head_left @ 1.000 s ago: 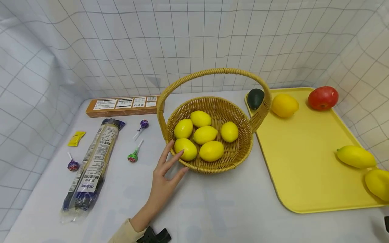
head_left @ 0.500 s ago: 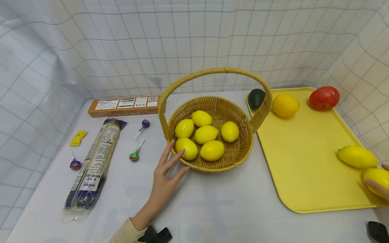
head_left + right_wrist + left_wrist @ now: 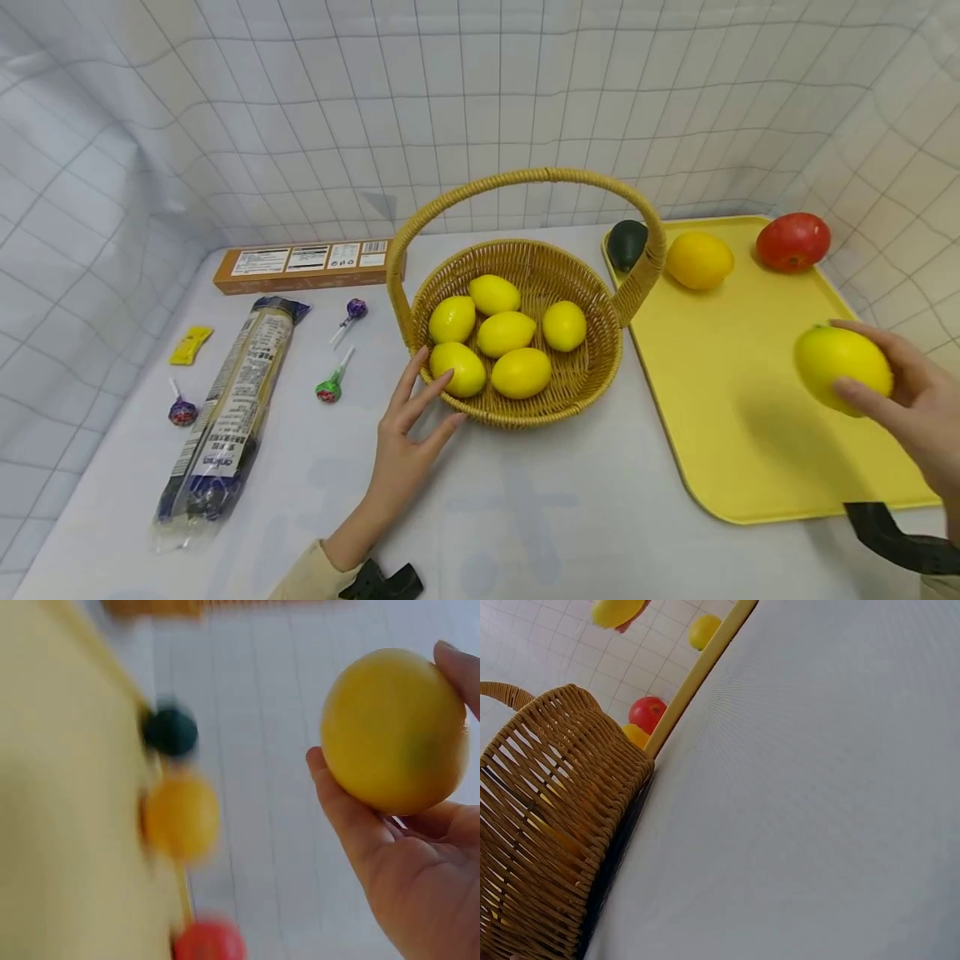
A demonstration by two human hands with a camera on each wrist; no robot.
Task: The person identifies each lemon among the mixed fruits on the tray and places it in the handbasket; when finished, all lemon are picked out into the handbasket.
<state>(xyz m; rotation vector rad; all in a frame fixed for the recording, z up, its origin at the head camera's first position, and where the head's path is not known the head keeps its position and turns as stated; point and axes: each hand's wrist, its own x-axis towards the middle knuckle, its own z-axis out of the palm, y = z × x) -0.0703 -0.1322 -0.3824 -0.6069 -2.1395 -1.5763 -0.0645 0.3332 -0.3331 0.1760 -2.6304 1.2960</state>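
Observation:
A yellow lemon (image 3: 843, 367) with a green tip is gripped by my right hand (image 3: 918, 408), raised over the yellow tray (image 3: 738, 442). The right wrist view shows that lemon (image 3: 394, 731) between thumb and fingers. My left hand (image 3: 408, 446) lies at the front left of a wicker basket (image 3: 577, 387), its spread, fairly straight fingers touching the rim. Several yellow lemons (image 3: 506, 334) sit in the basket. Another yellow fruit (image 3: 703, 631) shows at the tray in the left wrist view; in the head view it is hidden.
At the tray's back are a dark green avocado (image 3: 626, 245), a yellow-orange fruit (image 3: 700, 261) and a red fruit (image 3: 792, 242). Left of the basket lie a brown box (image 3: 300, 267), a long plastic-wrapped pack (image 3: 232, 408), several lollipops (image 3: 328, 388) and a small yellow packet (image 3: 191, 345).
My right hand has come in from the right edge, taken hold of the lemon at the tray's front right, and lifted it up and leftward. My left hand has kept its place.

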